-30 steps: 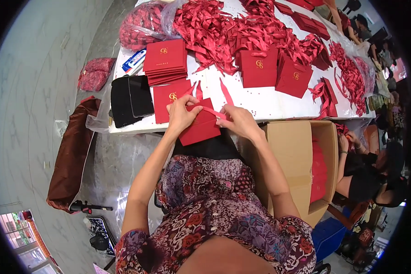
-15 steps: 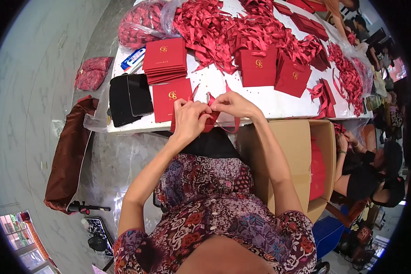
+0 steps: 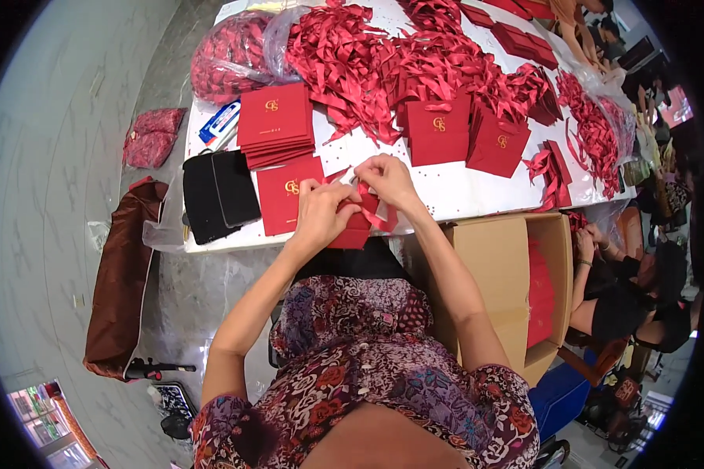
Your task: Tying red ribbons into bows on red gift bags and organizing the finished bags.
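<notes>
Over the table edge, both hands have bunched the red bag.

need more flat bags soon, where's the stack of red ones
In the head view the stack of flat red bags lies on the white table, up and left of the hands, between the black pouches and the ribbon pile.

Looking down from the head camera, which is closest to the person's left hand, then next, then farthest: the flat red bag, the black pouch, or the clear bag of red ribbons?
From the left hand:
1. Flat red paper bag with gold emblem, just left.
2. Black fabric pouch, farther left at the table edge.
3. Clear plastic bag of red ribbons, far corner.
</notes>
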### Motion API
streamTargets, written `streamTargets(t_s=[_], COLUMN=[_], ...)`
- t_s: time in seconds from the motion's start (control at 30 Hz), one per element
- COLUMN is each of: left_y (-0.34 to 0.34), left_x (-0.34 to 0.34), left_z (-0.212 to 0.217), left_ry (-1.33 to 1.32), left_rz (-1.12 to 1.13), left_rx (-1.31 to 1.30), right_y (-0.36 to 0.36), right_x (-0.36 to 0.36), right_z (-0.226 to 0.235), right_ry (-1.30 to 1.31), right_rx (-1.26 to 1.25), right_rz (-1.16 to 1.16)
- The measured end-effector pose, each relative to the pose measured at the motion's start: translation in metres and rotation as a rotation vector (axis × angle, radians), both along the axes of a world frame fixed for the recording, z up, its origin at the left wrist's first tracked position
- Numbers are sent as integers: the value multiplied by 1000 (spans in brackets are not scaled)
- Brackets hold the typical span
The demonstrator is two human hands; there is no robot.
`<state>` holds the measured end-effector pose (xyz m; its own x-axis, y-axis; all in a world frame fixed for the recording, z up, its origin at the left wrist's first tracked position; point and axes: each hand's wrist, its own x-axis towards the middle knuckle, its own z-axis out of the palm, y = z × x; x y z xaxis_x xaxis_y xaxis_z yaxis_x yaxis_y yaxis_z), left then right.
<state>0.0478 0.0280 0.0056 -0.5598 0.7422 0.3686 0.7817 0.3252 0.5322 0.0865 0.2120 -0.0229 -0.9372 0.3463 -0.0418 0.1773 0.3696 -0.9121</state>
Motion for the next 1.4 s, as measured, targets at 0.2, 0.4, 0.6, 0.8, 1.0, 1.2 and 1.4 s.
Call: streamTargets(t_s=[0.2, 0.4, 0.6, 0.8, 1.0, 1.2, 1.4], left_y=[-4, -7, 16, 14, -4, -29, -28], left_x=[-36, -57, -56, -54, -42, -36, -40], left_z=[-12, -30, -36, -32, -15, -14, -21], left_ry=[-242, -435, -259, -70, -62, -18, -71], left_rz=[128, 240, 193, 201, 253, 309, 307], left_rx=[-38, -5, -39, -82, -92, -291, -273], right_y=[27, 47, 25, 26, 30, 24, 16], right_x=[0, 18, -7, -2, 2, -15, 3], right_z=[-29, -32, -34, -36, -25, -28, -15], right_ry=[210, 58, -60, 25, -33, -87, 249], right_rx=[26, 272, 536, 525, 465, 498, 525], right_rz=[-210, -340, -393, -338, -427, -406, -298])
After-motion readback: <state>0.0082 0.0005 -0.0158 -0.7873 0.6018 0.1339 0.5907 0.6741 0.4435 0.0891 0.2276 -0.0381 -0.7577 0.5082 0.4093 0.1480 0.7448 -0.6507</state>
